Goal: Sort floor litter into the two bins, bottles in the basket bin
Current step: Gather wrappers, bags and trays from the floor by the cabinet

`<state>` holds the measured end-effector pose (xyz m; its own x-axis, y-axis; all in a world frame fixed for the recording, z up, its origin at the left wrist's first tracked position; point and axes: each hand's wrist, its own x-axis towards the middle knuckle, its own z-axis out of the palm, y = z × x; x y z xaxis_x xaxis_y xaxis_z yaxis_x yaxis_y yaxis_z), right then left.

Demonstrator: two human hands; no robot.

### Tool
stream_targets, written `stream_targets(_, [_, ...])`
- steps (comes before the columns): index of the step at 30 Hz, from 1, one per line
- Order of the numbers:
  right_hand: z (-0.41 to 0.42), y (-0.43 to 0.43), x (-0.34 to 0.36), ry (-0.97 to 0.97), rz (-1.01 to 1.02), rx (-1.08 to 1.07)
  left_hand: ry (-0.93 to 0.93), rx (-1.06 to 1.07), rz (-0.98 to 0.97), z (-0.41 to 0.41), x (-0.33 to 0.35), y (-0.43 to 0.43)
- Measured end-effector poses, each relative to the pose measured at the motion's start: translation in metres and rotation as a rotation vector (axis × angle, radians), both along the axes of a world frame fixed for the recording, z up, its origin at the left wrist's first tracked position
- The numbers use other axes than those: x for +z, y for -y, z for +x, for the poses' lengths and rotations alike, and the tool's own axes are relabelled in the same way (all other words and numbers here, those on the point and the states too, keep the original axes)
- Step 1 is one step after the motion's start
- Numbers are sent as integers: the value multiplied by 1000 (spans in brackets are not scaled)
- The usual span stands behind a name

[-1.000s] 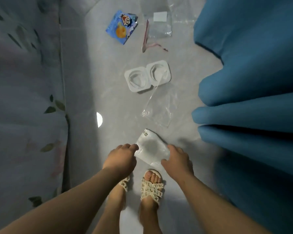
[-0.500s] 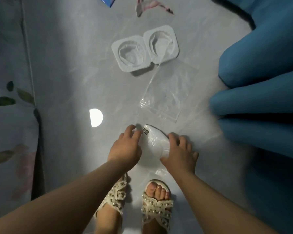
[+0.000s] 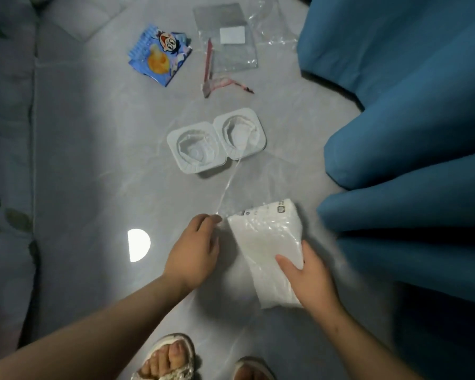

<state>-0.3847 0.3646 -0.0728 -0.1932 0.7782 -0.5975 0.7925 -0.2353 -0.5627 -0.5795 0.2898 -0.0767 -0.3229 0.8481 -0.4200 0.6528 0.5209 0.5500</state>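
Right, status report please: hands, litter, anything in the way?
Right hand grips white packet. Left hand at clear bag edge, grip unclear. No bins in view. Blue fabric close on right.

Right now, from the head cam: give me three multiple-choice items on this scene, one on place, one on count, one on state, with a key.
1. Where does the blue snack wrapper lie relative to the white twin-cup tray?
A. farther from the person, to the left
B. nearer the feet
C. on top of it

2. How many cups does the tray have?
A. one
B. two
C. four

3. The white packet is:
A. flat on the floor, untouched
B. gripped by the right hand
C. under the curtain

Key: 1 A, it lies beyond the tray, leftward; 2 B, two hollows sit side by side; 3 B, the thumb lies over it.
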Motion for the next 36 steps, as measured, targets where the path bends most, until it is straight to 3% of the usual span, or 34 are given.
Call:
stream_targets(6, [-5,-27,4,-92,35,-304,-137,-294,-181,9,-7,-42])
stream_targets(13, [-10,-33,-8,-48,-7,-345,-273,-381,-275,13,-23,-78])
stream_targets(18, [-12,-37,-12,-56,-30,-358,-357,-387,-209,6,-28,-86])
stream_targets(25, [-12,-30,-17,-37,-77,-358,-57,-176,-89,5,-27,-70])
stream_targets(30, [-10,-15,0,3,-125,-360,-30,-133,-117,5,-9,-59])
stream_targets(36, [-14,-3,78,30,-159,-353,0,11,-181,-5,65,-39])
